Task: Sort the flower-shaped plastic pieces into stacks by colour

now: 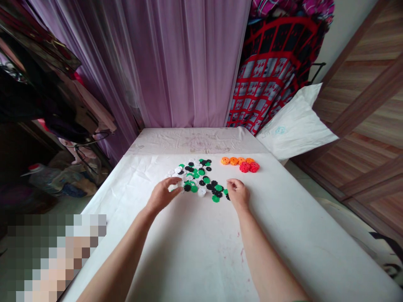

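Note:
A loose pile of small notched plastic discs in green [201, 172], black [214, 183] and white [202, 192] lies spread over the middle of the table. My left hand [163, 193] is at the pile's left edge, thumb and index finger apart, with white discs close to its fingertips. At the right edge of the pile, my right hand [238, 193] has its fingers curled together beside green and black discs. Whether a disc is between those fingers is hidden. Farther back on the right sit orange discs [233, 161] in a row and red discs [244, 167] in front of them.
A white cloth covers the table [189, 251]. Purple curtains [185, 63] hang behind it. To the right are a white bag [296, 126], patterned red and black fabric [261, 79] and a wooden door [362, 92]. Clothes [37, 75] hang on the left, above a plastic bottle [40, 176].

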`<action>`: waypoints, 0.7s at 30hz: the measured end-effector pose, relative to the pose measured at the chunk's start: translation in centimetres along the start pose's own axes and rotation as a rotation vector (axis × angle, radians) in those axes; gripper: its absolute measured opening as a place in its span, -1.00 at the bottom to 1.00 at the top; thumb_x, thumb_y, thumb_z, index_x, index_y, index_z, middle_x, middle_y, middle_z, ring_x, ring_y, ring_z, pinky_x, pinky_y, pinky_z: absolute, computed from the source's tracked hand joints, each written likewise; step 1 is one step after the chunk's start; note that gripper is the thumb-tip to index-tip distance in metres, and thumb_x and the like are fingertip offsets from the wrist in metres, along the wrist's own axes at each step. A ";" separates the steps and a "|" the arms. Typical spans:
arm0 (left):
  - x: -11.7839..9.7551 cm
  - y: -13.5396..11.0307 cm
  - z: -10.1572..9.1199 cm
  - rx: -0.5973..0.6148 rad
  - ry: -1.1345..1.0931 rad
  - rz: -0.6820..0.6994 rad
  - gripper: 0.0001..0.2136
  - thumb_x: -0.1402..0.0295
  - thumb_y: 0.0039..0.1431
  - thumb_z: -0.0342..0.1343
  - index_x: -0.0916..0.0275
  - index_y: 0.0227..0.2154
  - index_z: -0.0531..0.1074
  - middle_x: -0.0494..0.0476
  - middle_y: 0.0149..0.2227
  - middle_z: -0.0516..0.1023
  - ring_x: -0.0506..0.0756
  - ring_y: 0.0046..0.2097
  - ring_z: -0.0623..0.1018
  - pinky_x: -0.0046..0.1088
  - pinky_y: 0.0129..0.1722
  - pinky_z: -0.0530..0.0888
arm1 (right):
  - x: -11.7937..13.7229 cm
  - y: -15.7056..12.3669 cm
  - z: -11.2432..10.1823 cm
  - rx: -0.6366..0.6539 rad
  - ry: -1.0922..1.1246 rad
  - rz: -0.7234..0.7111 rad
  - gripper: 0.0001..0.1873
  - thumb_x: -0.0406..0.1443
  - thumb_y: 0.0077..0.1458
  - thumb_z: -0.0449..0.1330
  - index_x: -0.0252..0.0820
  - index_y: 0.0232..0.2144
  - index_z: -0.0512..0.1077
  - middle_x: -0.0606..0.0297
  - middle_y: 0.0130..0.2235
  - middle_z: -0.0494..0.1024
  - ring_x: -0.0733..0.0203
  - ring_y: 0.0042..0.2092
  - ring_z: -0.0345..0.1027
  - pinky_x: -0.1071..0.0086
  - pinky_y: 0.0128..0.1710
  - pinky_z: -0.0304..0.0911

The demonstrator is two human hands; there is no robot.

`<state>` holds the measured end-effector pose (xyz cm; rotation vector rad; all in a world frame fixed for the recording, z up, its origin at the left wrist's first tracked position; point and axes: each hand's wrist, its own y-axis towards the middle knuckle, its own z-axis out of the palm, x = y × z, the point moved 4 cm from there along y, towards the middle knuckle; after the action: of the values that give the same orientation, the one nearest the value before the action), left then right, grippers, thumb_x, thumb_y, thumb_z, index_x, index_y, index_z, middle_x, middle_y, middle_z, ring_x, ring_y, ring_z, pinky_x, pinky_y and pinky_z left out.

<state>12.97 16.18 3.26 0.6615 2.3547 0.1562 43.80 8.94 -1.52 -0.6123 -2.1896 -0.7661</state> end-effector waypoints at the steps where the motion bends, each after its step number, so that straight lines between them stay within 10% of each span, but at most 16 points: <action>1: -1.5 0.1 0.9 0.051 -0.009 0.047 -0.72 0.20 0.15 0.18 0.12 -0.09 0.54 0.09 -0.15 0.65 0.11 -0.13 0.62 -0.35 -0.05 0.52 | 0.0 0.0 0.0 -0.001 -0.001 -0.004 -0.63 -0.09 -0.05 0.05 -0.12 -0.40 0.58 0.18 -0.38 0.63 0.07 -0.34 0.45 0.28 -0.31 0.27; 7: -6.0 1.3 4.5 0.122 -0.002 0.131 -0.76 0.25 0.13 0.21 0.10 -0.13 0.56 0.13 -0.11 0.62 0.14 -0.08 0.60 -0.32 -0.03 0.50 | 0.1 -0.2 0.0 0.004 0.005 -0.027 -0.64 -0.09 -0.02 0.05 -0.11 -0.40 0.58 0.19 -0.36 0.64 0.08 -0.34 0.46 0.29 -0.31 0.27; 21: -5.7 1.7 5.2 0.197 0.095 0.137 -0.60 0.22 0.07 0.25 0.11 0.00 0.50 0.19 -0.02 0.59 0.19 0.00 0.56 -0.26 0.04 0.46 | 0.7 -0.1 -0.2 0.049 0.004 0.031 -0.65 -0.12 -0.04 0.05 -0.11 -0.38 0.58 0.17 -0.33 0.64 0.08 -0.33 0.47 0.27 -0.28 0.28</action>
<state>20.67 14.49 3.13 0.9296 2.4359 0.0156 43.36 8.85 -0.92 -0.6184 -2.1834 -0.6951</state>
